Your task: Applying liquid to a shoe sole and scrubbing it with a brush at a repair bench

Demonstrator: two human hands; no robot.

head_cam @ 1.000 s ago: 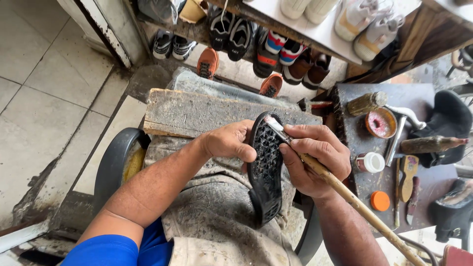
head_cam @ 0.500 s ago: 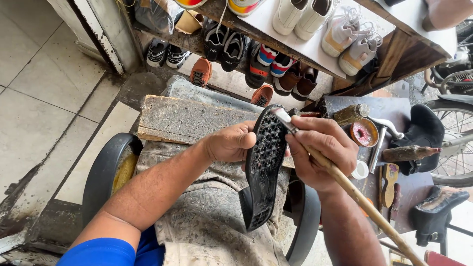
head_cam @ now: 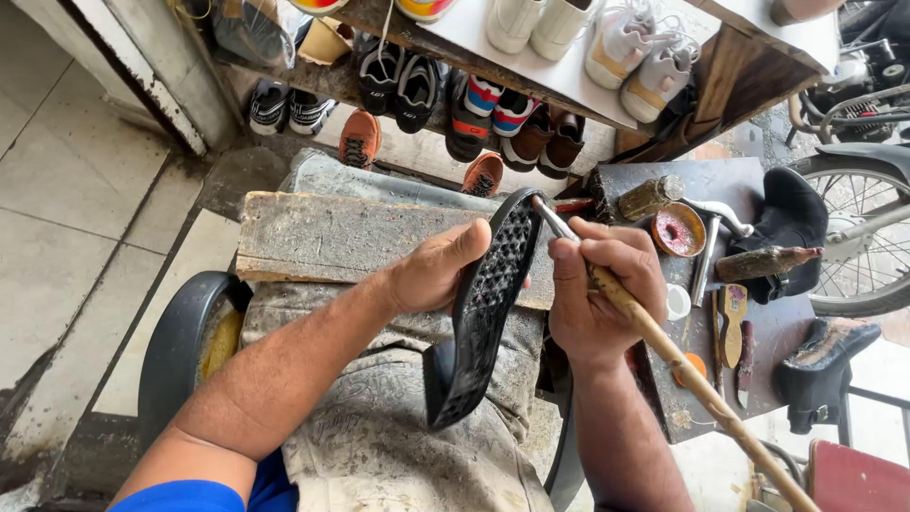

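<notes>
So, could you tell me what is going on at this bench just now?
A person holds a black shoe sole-up in the left hand over their lap. The right hand grips a long wooden-handled brush, its tip touching the sole's toe edge. A small tin, hammer and other tools lie on the bench to the right.

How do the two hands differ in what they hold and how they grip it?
The left hand clasps the black shoe sole from the side, thumb lying along its edge; the right hand pinches a long wooden-handled brush like a pen. The sole stands nearly upright over the lap, while the brush slants, its tip touching the sole's top. Both hands are bare and meet at the sole.
</notes>
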